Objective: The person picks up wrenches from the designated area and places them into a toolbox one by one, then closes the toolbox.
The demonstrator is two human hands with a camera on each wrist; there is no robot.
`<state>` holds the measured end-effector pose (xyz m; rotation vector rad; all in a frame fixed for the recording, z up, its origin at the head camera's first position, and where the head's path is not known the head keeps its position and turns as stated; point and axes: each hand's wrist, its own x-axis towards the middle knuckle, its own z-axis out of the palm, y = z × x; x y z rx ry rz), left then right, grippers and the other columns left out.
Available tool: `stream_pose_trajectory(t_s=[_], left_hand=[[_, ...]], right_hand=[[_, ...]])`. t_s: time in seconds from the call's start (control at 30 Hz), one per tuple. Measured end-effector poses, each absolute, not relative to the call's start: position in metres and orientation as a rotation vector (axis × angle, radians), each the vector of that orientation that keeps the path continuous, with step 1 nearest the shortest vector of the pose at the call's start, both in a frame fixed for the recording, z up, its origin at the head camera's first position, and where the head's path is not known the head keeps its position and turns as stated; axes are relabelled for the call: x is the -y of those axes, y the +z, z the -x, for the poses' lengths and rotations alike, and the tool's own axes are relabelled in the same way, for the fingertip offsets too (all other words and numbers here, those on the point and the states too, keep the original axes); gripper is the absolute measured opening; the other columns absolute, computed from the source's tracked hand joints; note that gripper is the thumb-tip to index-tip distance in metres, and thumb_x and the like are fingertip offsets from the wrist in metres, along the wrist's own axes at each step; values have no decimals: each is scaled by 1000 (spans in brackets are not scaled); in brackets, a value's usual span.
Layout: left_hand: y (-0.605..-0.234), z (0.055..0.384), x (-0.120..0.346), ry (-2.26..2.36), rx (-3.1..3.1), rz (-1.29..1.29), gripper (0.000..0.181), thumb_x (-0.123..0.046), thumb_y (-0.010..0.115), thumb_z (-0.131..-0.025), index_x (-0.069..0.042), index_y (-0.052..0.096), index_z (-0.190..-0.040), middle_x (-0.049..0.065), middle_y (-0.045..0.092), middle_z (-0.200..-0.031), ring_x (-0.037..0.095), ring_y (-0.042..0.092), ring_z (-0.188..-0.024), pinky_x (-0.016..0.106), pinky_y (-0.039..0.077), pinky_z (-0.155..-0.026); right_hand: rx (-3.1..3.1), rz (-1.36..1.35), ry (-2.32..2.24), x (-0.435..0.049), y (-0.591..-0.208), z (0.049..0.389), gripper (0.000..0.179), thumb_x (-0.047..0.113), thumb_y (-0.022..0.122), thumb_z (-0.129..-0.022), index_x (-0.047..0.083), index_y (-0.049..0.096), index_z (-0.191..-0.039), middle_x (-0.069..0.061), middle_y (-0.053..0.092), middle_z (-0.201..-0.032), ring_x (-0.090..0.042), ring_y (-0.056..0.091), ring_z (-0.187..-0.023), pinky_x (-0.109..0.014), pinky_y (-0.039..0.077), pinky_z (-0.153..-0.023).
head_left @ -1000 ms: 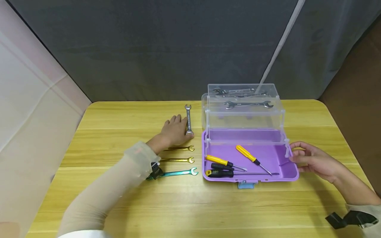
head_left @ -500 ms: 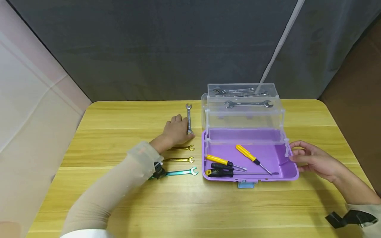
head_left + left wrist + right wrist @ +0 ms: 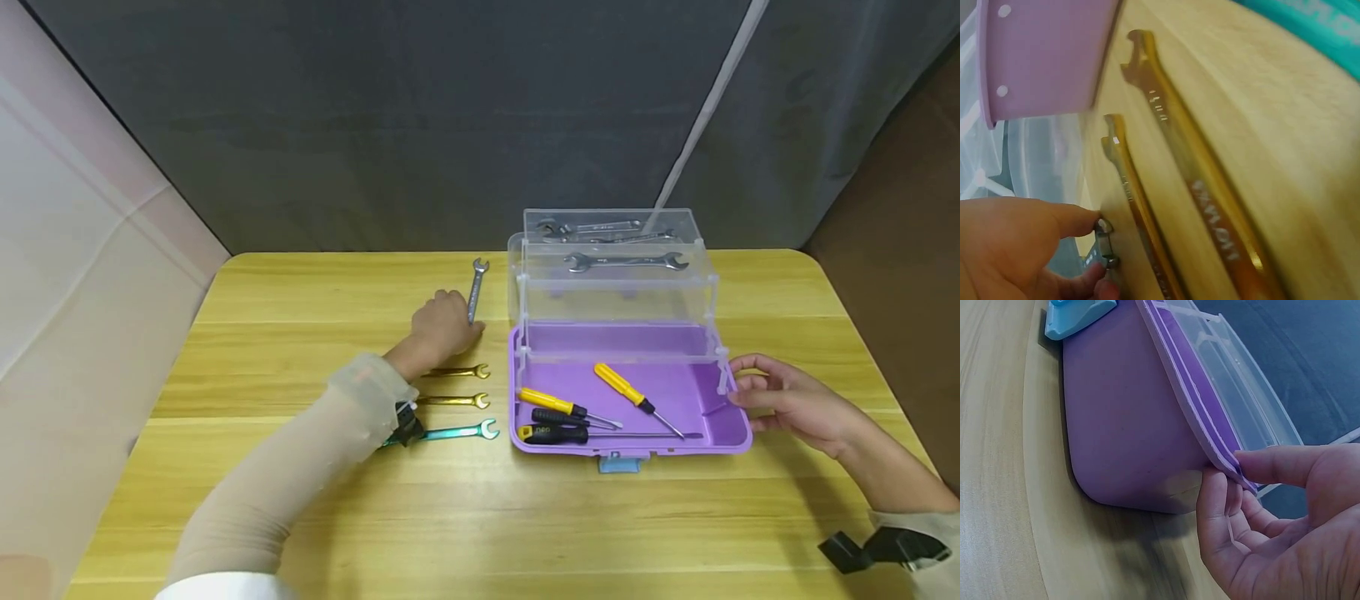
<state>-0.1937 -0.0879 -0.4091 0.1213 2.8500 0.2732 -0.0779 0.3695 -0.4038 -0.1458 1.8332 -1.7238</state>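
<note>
My left hand [image 3: 442, 323] pinches a silver open-ended wrench [image 3: 476, 290] between thumb and fingers, left of the toolbox. In the left wrist view the wrench's near end [image 3: 1105, 242] shows between thumb and fingertips, close over the wood. With thumb over and fingers under, my right hand [image 3: 791, 404] grips the right rim of the purple toolbox [image 3: 1129, 406]. The toolbox stands with its clear tiers raised. Silver wrenches [image 3: 626, 263] lie in those tiers. Down in the purple base are several screwdrivers, among them a yellow-handled one [image 3: 618, 383] and a black-handled one [image 3: 555, 434].
Two gold wrenches [image 3: 453, 401] and a teal wrench [image 3: 457, 432] lie on the wooden table [image 3: 420, 517] near my left forearm, partly hidden by it. A blue latch [image 3: 619, 465] hangs at the toolbox front. A dark curtain [image 3: 375, 125] stands behind the table.
The silver wrench has turned from nearly upright in view to leaning right, and my left fingers have closed round its near end. The right hand stays on the toolbox rim.
</note>
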Motion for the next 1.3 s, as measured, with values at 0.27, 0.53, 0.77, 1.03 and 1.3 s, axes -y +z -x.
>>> stream_pose_trajectory(t_s=[0.27, 0.53, 0.77, 1.03, 1.3], left_hand=[[-405, 202, 88, 222, -2762, -32, 31, -35, 57, -99, -8, 60, -87, 8, 60, -81, 21, 56, -68, 37, 47, -62], [-403, 205, 89, 249, -2736, -32, 27, -30, 54, -101, -8, 60, -87, 8, 60, -80, 21, 54, -69, 38, 48, -64], [-402, 206, 98, 384, -2703, -6, 31, -27, 49, -103, 3, 52, -113, 10, 57, -84, 21, 49, -66, 34, 43, -58], [-402, 204, 109, 638, -2795, -1, 43, -26, 54, -99, 4, 42, -128, 14, 60, -93, 25, 53, -70, 37, 43, -57], [-412, 204, 116, 1120, -2794, -21, 49, -21, 54, -106, 5, 40, -146, 23, 63, -115, 26, 55, -80, 36, 45, -70]], right_hand=[[-1842, 149, -1721, -369, -404, 77, 32, -6, 50, -102, 20, 53, -121, 0, 70, -102, -16, 69, -90, -34, 58, -75], [-1840, 156, -1728, -369, -404, 78, 32, -6, 49, -102, 19, 52, -122, 0, 70, -102, -16, 68, -90, -34, 58, -75], [-1836, 156, -1733, -369, -406, 78, 32, -6, 49, -102, 19, 52, -121, 1, 70, -101, -15, 68, -90, -34, 58, -74], [-1833, 161, -1733, -370, -406, 77, 32, -6, 49, -102, 19, 52, -122, 0, 70, -101, -16, 69, -91, -35, 58, -75], [-1833, 159, -1732, -369, -406, 76, 33, -7, 49, -101, 20, 53, -121, 1, 71, -101, -16, 69, -91, -35, 57, -75]])
